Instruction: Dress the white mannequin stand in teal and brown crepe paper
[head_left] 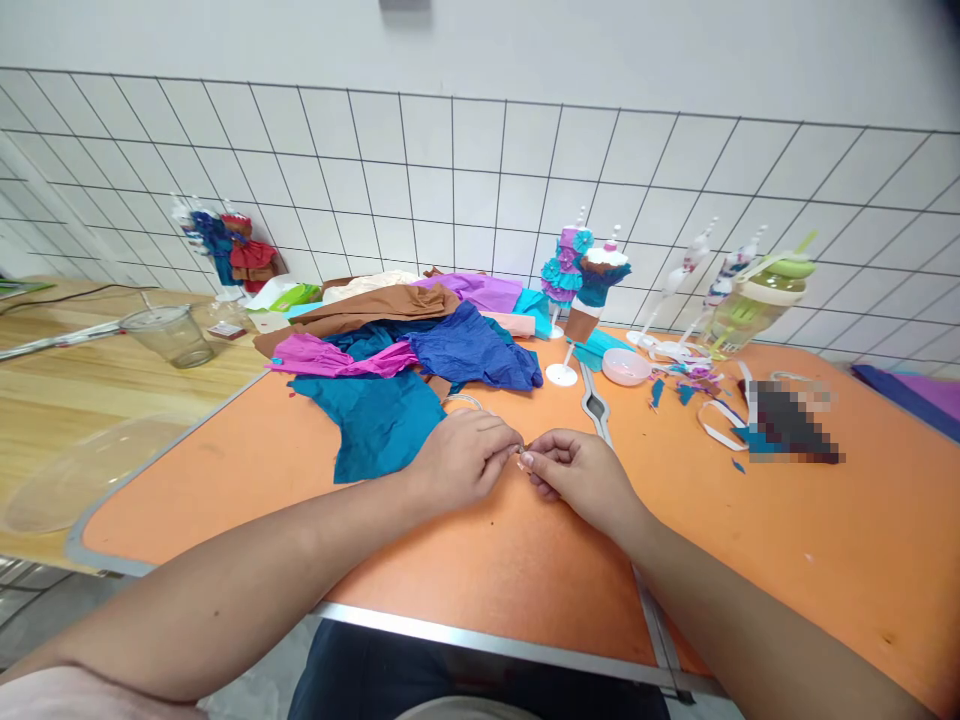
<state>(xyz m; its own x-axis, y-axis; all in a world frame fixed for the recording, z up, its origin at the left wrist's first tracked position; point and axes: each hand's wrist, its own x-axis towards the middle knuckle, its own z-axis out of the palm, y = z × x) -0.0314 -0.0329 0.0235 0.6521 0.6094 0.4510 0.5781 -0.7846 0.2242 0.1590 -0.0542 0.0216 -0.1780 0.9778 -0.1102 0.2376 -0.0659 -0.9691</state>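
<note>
Over the middle of the orange table (480, 560), my left hand (469, 455) and my right hand (574, 475) meet almost fingertip to fingertip. Both are closed in a pinch around something small and brownish (520, 450), too small and covered to name. A teal sheet of crepe paper (382, 420) lies just left of my left hand. Behind it a dark blue crepe sheet (476, 345) rests on a heap with a pink strip (345, 355) and a brown sheet (375, 305).
Small crepe-paper dress figures on stands (592, 275) line the back. Beside them are a pink bowl (627, 366), paper scraps (686, 385) and a green-lidded bottle (757, 300). A clear plastic cup (172, 335) stands on the wooden table at left. A metal hinge strip (596, 405) crosses the orange table.
</note>
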